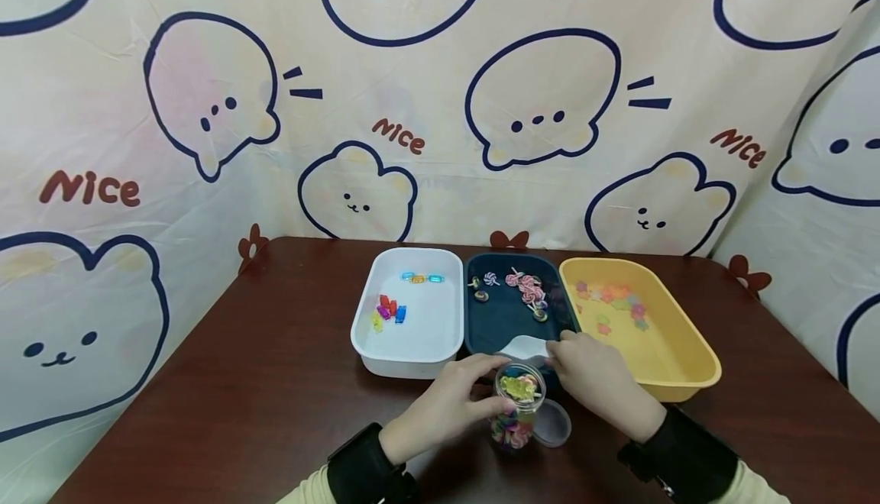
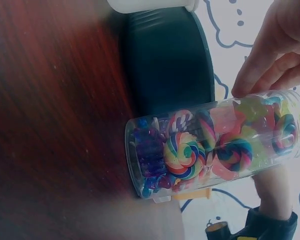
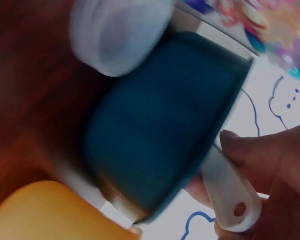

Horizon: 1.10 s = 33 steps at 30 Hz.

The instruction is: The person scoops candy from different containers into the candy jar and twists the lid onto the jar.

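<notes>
My left hand [image 1: 450, 399] holds a clear plastic jar [image 2: 202, 147] near its rim, thumb and fingers on either side of the mouth. Swirl lollipops and colourful translucent pieces fill the jar almost to the top. Between the fingers and thumb of my right hand [image 1: 596, 376] is the handle of a white plastic spoon [image 3: 231, 192], which has a hole at its end. The spoon's head lies over the front part of the dark blue tray [image 1: 496, 327], just behind the jar. A translucent lid [image 1: 552, 424] sits on the table beside the jar's base.
The white tray [image 1: 412, 347] on the left has small colourful pieces in two groups. Several swirl lollipops [image 1: 529, 290] lie in the dark blue tray. In the yellow tray [image 1: 677, 355] at right are pastel pieces. A patterned cloth [image 1: 440, 92] hangs behind the brown table [image 1: 275, 382].
</notes>
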Motion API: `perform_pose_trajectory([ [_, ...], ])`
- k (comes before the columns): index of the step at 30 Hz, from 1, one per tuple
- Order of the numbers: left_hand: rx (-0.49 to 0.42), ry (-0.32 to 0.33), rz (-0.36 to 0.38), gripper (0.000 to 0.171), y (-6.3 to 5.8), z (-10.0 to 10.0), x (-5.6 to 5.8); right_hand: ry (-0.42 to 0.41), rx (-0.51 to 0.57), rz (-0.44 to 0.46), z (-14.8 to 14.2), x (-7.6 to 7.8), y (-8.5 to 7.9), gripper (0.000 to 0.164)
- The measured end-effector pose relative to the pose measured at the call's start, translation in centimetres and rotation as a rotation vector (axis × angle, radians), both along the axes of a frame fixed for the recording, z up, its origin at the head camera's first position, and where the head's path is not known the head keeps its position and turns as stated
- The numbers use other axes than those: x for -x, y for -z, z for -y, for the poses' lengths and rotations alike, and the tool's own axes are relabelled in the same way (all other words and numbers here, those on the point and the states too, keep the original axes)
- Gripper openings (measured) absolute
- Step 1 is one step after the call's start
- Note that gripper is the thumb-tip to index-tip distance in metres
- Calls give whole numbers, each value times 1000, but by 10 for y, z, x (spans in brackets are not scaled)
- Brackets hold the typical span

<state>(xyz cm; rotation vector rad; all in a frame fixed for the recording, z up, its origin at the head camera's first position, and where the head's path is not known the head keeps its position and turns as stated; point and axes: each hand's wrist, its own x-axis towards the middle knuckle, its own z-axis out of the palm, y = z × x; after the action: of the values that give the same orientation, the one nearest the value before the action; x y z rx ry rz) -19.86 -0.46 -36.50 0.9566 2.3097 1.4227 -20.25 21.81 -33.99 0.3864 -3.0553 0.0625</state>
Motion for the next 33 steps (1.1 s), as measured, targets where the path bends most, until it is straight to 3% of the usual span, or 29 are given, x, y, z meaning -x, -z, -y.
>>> perform_pose_trajectory([
  [10,-7,-9,22,47,1,0,0,-5,-25,-105,-5,-8,11,18],
  [18,-32,-25,62,48,3,1,1,-5,-45,-200,-11,-20,5,24],
  [25,-30,-28,66,48,3,0,1,18,43,-287,-10,-38,-4,13],
  [28,-32,-28,64,48,3,0,1,-8,59,-200,-7,-46,-3,21],
  [30,-37,-28,67,49,4,0,1,-35,46,-78,-7,-47,6,20],
  [33,-43,-18,81,57,5,-1,3,-84,9,71,-18,-39,39,26],
])
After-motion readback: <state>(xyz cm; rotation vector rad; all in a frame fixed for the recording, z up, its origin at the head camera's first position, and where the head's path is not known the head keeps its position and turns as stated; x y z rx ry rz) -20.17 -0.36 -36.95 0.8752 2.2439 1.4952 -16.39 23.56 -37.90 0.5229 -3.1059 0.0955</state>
